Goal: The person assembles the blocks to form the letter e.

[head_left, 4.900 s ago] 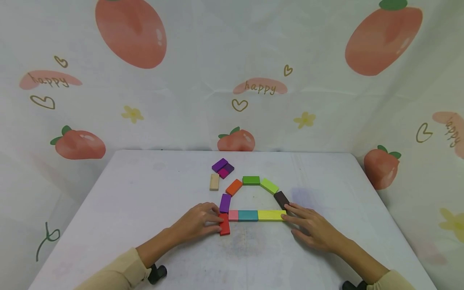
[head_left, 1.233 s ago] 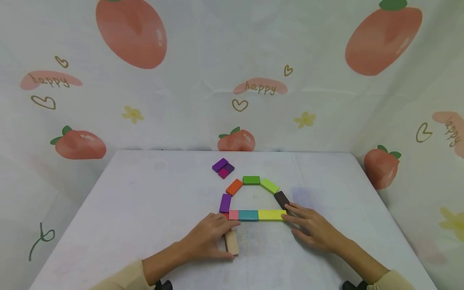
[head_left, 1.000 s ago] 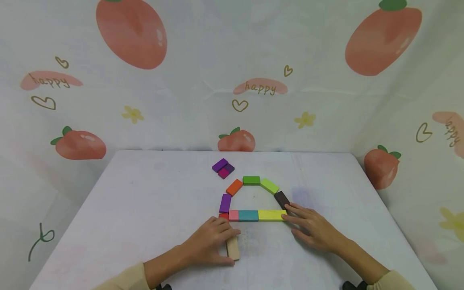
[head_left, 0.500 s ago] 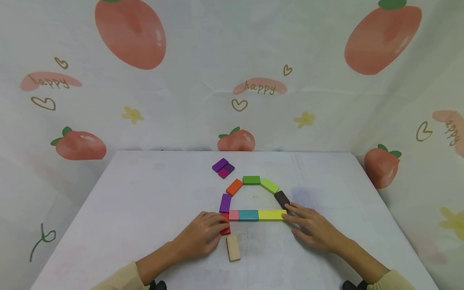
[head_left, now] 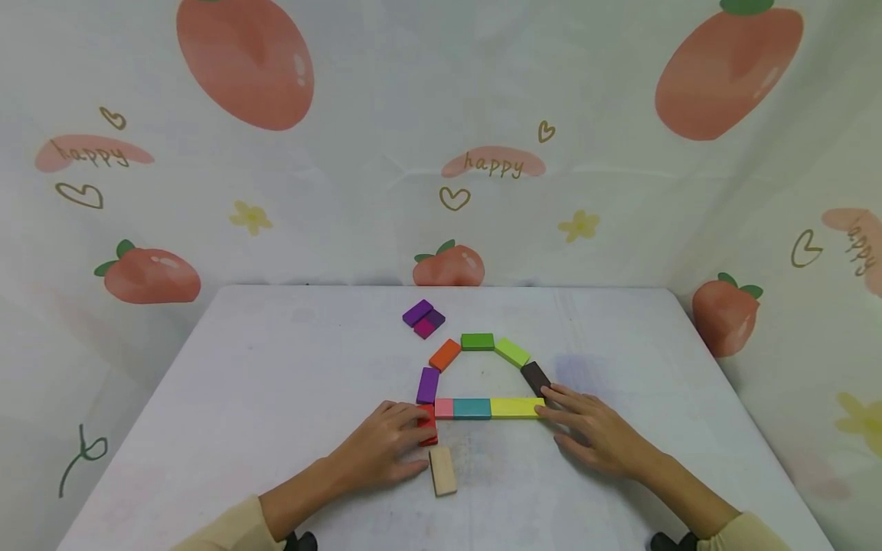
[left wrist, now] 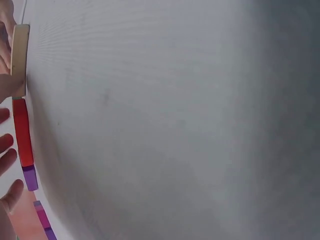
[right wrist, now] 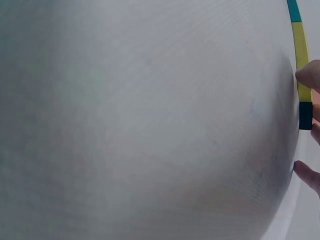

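Note:
My left hand (head_left: 379, 444) lies at the lower left of the block outline, its fingers over the red block (head_left: 430, 425). Its thumb reaches toward the plain wooden block (head_left: 443, 471), which lies just below the red one; in the left wrist view thumb and wooden block (left wrist: 20, 60) look in contact. With fairly straight fingers, my right hand (head_left: 602, 435) touches the yellow block (head_left: 515, 409) at its right end and the dark brown block (head_left: 535, 378). Between red and yellow sit a pink block (head_left: 444, 409) and a teal block (head_left: 472, 409).
A purple block (head_left: 428, 386), an orange block (head_left: 445, 355), a green block (head_left: 478, 342) and a lime block (head_left: 512, 352) form the arch above the row. Farther back lie purple and magenta blocks (head_left: 418, 313) in a small cluster on the white table (head_left: 289, 367).
My left hand brought the wooden block from the back left to below the red block and released it. It then moved up to the red block, its thumb now spread downward. The right hand stayed put.

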The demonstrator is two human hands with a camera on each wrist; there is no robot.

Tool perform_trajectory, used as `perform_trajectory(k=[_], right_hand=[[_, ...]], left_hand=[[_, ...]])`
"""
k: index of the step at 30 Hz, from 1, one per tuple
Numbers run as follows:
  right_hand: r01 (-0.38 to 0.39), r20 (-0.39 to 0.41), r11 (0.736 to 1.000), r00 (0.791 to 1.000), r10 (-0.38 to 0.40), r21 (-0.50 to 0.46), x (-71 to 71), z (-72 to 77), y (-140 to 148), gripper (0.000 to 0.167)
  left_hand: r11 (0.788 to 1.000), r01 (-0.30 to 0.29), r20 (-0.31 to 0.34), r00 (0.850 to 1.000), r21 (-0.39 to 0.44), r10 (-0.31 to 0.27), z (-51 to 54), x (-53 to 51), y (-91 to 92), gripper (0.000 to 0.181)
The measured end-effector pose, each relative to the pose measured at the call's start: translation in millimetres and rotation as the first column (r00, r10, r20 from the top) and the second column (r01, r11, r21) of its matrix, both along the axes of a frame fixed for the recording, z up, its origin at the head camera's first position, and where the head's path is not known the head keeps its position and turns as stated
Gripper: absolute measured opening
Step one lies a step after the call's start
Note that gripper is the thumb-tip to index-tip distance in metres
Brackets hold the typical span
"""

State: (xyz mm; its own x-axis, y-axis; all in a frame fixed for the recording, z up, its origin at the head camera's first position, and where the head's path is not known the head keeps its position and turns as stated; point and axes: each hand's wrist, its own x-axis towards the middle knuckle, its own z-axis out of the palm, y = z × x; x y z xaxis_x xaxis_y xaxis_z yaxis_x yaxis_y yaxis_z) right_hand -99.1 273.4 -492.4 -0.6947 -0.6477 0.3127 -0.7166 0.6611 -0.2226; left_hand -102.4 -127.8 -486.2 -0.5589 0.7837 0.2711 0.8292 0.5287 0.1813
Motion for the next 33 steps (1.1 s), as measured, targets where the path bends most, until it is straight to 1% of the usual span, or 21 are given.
perform_trajectory(k=[5,8,12,17,26,33], right_hand=[[-0.011,-0.021,1.000,1.000,0.011,-0.012,0.7,0.4,-0.5,0.056],[-0.020,-0.042,1.000,0.999,0.019,-0.019,1.1,0.3,-0.9,0.057],[-0.024,-0.058,1.000,0.998,0.023,-0.020,1.2,0.2,-0.9,0.058],[-0.013,-0.043,1.000,0.999,0.013,-0.008,0.3,0.6,-0.8,0.057],[-0.008,-0.016,1.000,1.000,0.008,-0.002,0.1,1.4,-1.0,0.054],[-0.006,-0.006,1.000,1.000,0.006,-0.002,0.3,0.9,-0.5,0.053]], left_hand=[[0.999,0.046,-0.007,0.999,-0.009,-0.046,0.1,0.5,1.7,0.040],[0.999,0.050,-0.021,0.998,-0.008,-0.051,0.4,0.9,2.0,0.040],[0.999,0.045,-0.017,0.999,0.002,-0.045,0.7,1.4,1.7,0.040],[0.999,0.031,-0.011,0.999,0.033,-0.030,0.7,-0.4,2.0,0.035],[0.995,0.051,-0.026,0.998,0.081,-0.049,-1.1,-3.3,3.4,0.032],[0.996,0.049,-0.023,0.999,0.074,-0.047,-2.8,-2.3,4.7,0.034]])
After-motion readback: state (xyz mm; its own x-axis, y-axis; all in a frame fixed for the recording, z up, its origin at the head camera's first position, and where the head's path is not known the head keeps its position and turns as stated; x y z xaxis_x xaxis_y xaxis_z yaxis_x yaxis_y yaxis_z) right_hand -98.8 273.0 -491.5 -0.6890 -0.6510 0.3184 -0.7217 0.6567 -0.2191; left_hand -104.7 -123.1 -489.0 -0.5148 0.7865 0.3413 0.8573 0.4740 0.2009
